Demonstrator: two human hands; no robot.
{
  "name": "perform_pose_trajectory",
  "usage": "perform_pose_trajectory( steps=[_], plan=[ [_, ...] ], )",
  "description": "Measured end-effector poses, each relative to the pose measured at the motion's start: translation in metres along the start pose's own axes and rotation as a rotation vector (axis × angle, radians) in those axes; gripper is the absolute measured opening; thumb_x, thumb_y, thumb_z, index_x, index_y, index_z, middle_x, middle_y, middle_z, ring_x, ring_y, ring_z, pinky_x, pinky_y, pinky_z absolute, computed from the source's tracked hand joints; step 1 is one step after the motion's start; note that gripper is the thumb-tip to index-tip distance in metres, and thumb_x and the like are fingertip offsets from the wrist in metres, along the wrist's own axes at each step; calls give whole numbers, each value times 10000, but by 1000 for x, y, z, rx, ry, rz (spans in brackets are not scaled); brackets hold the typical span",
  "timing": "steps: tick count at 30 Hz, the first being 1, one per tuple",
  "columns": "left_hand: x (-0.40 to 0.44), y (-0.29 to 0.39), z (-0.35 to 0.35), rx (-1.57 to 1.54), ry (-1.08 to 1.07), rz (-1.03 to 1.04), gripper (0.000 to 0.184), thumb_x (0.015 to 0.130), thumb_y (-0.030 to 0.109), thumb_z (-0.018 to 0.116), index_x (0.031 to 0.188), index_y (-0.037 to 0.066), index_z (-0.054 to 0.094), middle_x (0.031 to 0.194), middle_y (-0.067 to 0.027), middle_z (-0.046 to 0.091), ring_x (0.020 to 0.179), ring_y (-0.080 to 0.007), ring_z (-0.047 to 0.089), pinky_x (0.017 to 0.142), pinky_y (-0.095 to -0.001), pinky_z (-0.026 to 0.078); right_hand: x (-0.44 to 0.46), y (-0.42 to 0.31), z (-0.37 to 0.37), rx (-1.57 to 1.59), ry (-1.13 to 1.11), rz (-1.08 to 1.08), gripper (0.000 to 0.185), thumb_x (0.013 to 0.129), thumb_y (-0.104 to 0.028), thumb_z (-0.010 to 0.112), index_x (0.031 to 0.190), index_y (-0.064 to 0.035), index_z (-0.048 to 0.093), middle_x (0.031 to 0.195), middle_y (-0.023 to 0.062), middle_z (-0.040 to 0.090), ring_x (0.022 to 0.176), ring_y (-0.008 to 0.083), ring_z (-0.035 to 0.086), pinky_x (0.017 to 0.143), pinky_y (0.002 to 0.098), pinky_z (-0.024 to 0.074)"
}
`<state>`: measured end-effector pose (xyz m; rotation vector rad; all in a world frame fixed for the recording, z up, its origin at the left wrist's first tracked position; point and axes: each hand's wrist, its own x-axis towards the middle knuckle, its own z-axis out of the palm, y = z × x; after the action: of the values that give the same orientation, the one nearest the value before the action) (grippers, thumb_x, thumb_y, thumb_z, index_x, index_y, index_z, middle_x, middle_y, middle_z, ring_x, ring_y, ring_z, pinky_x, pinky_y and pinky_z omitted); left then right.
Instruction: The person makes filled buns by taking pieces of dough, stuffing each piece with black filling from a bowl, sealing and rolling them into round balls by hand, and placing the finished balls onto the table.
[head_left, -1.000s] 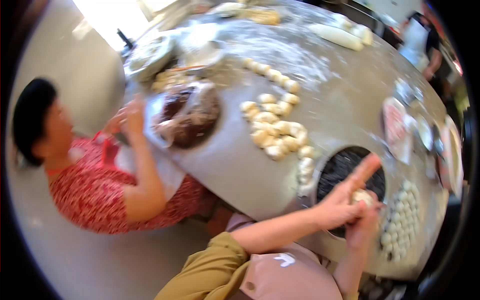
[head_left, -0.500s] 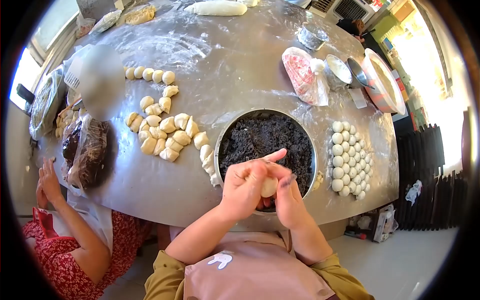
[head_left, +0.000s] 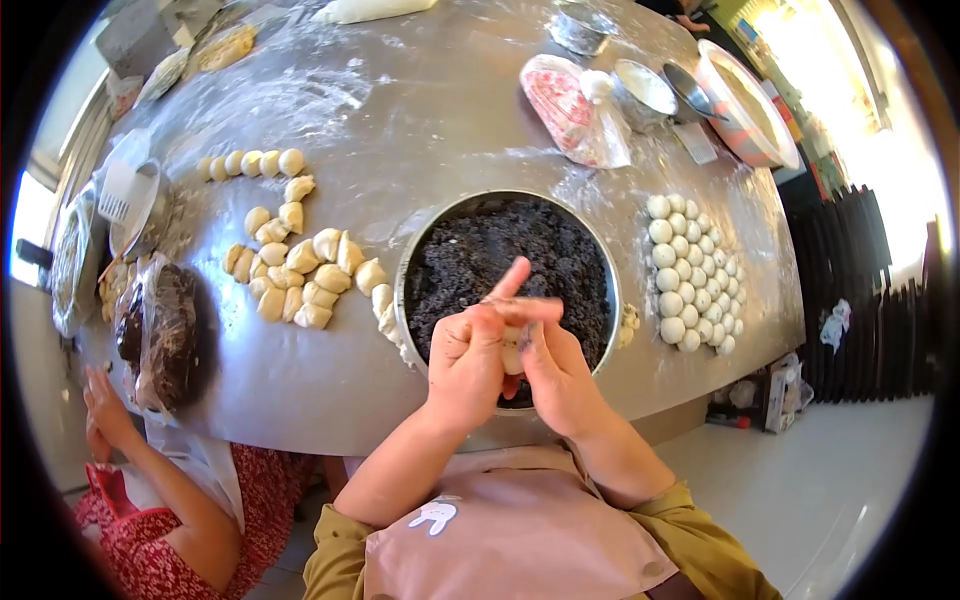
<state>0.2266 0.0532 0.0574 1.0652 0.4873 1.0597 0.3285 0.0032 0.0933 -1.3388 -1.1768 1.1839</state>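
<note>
A pale dough ball (head_left: 513,352) is held between my two hands, over the near part of a round metal bowl of dark crumbly filling (head_left: 480,245). My left hand (head_left: 466,362) curls around the ball from the left, and my right hand (head_left: 555,370) presses it from the right with dark smears on the thumb. The fingers overlap and hide part of the ball. Left of the bowl lie several torn dough pieces (head_left: 302,257). Several smooth white balls (head_left: 688,280) stand in rows on the right.
The metal table (head_left: 300,390) carries a red-and-white bag (head_left: 560,100), metal bowls, a pink-rimmed basin (head_left: 745,105) and a wrapped dark mass (head_left: 170,335). At the lower left, a co-worker's hands (head_left: 108,410) are close together. Dark upright slats (head_left: 850,320) stand at the right.
The view has swung round and shifted, so the bowl now sits more central. My hands have stayed together around the dough ball, with the fingers repositioned.
</note>
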Motion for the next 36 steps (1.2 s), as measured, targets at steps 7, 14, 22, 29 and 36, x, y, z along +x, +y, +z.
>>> perform_pose_trajectory(
  steps=[7,14,22,29,36],
  plan=[
    [2,13,0,-274,-24,-77,821,862,668,399,1413,64,320,1406,-163,400,1213,-288,472,954,-400,433,-25,12,-91,925,193,283,585,940,-590,289,1037,-70,541,668,53,525,504,141,465,452,255,372],
    [-23,30,-63,-256,-53,-58,492,988,366,373,1352,36,382,1328,-134,462,1191,-270,480,974,-388,427,-119,60,-272,386,1172,137,332,924,-442,496,906,-119,574,717,17,584,530,73,479,442,195,371],
    [-38,41,-74,-106,76,-144,428,993,323,367,1328,57,393,1263,-102,493,1153,-217,487,956,-346,421,-160,90,-374,-991,1167,898,655,899,-581,351,1072,-2,601,1052,232,622,1013,388,570,869,432,434],
    [-46,38,-75,-132,55,-253,419,994,352,371,1302,73,425,1258,-84,498,1140,-203,497,936,-325,430,-149,145,-388,-948,959,987,713,949,-534,176,1200,32,529,1227,253,540,1172,403,491,1002,451,361],
    [-51,46,-110,-114,229,-220,451,982,369,394,1317,68,425,1241,-74,523,1129,-205,511,926,-338,424,-174,115,-387,-1099,1314,573,657,977,-491,181,1193,19,535,1113,231,605,1080,391,544,955,433,390]
  ],
)
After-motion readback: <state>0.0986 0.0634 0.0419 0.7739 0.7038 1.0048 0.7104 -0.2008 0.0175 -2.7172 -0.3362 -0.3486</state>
